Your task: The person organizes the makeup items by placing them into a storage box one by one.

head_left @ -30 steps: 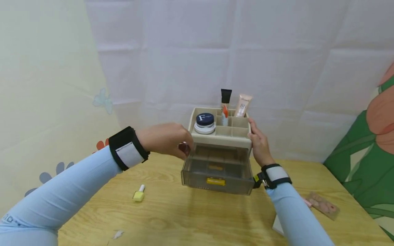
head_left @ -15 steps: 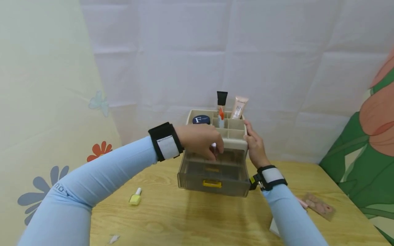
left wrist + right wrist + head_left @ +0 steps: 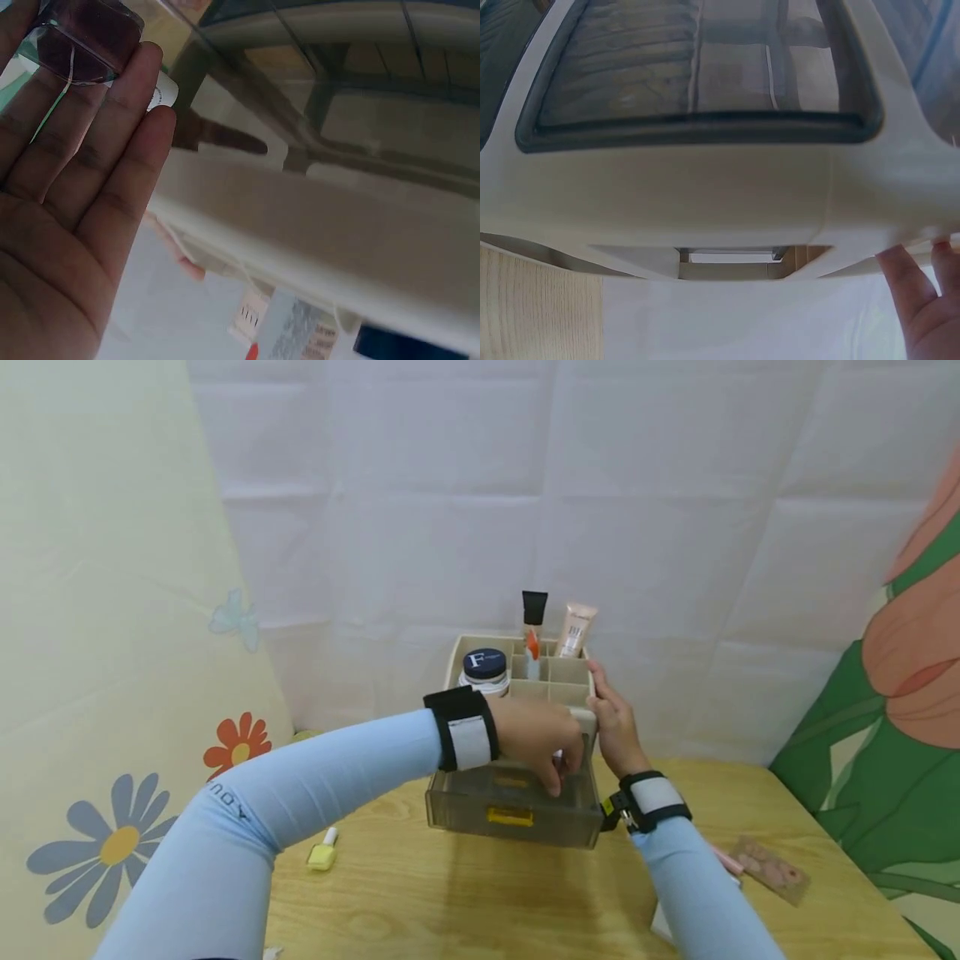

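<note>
My left hand (image 3: 536, 739) reaches over the pulled-out drawer (image 3: 465, 806) of a cream makeup organizer (image 3: 459, 660). It pinches a dark plum nail polish bottle (image 3: 90, 41) with a white cap (image 3: 165, 94), near the drawer's right side. The bottle is mostly covered by the fingers in the head view. My right hand (image 3: 621, 731) grips the organizer's upper right edge; its fingers (image 3: 911, 292) show at the rim in the right wrist view. On top sit a dark-lidded jar (image 3: 484, 663), a black-capped tube (image 3: 534, 610) and a pink BB cream tube (image 3: 576, 628).
A yellow nail polish bottle (image 3: 322, 853) stands on the wooden table (image 3: 390, 910) to the left. Right of my right forearm lie a patterned palette (image 3: 772, 870) and a pink item (image 3: 726, 860). A white object (image 3: 662, 927) is partly under that forearm. A white sheet (image 3: 375, 552) hangs behind.
My left hand has moved rightward from the organizer's left side to above the drawer's right part, carrying the nail polish bottle. The right hand keeps its grip on the organizer.
</note>
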Demonstrator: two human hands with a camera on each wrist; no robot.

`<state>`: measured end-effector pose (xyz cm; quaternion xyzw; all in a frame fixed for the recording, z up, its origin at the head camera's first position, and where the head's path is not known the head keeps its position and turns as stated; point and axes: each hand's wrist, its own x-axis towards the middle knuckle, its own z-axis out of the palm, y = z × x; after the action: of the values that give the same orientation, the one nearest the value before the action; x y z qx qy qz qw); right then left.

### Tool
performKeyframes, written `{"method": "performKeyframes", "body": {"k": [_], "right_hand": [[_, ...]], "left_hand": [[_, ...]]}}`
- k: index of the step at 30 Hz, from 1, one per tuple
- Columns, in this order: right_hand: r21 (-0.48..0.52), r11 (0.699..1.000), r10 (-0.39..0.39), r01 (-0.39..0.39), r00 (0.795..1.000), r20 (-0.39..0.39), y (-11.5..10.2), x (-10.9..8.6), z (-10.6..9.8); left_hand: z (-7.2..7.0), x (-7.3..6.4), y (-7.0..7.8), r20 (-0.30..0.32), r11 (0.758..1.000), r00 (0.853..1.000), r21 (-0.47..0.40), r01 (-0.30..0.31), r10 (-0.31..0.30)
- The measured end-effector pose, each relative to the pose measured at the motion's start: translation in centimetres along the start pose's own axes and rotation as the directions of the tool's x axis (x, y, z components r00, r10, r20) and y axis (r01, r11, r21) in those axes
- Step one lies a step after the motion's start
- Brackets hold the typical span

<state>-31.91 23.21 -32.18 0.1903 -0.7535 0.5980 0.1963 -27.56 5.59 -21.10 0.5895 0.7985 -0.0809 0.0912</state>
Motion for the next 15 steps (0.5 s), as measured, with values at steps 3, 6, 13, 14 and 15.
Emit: {"method": "performKeyframes", "body": {"k": [3,6,13,14,15], "right_hand": [[0.015,1.0,0.004,-0.004,1.0,-0.004,0.1,0.1,0.0],[0.018,1.0,0.016,-0.016,1.0,-0.002,0.2,0.1,0.0],[0.02,0.999,0.032,-0.032,0.999,-0.001,0.3,0.2,0.1],[0.019,0.999,0.028,-0.028,1.0,-0.002,0.3,0.2,0.2],[0.019,1.0,0.023,-0.023,1.0,-0.002,0.2,0.2,0.2]], "left_hand": [[0.4,0.7,0.1,0.021,1.0,1.0,0.008,-0.017,0.016],[0.9,1.4,0.0,0.028,0.999,0.999,0.018,-0.04,0.04],[1.8,2.3,-0.5,0.017,0.996,0.997,0.058,-0.073,0.072],[1.9,2.4,-0.6,0.011,0.995,0.997,0.064,-0.075,0.074],[2.1,2.5,-0.7,0.008,0.995,0.997,0.065,-0.078,0.077]]}}
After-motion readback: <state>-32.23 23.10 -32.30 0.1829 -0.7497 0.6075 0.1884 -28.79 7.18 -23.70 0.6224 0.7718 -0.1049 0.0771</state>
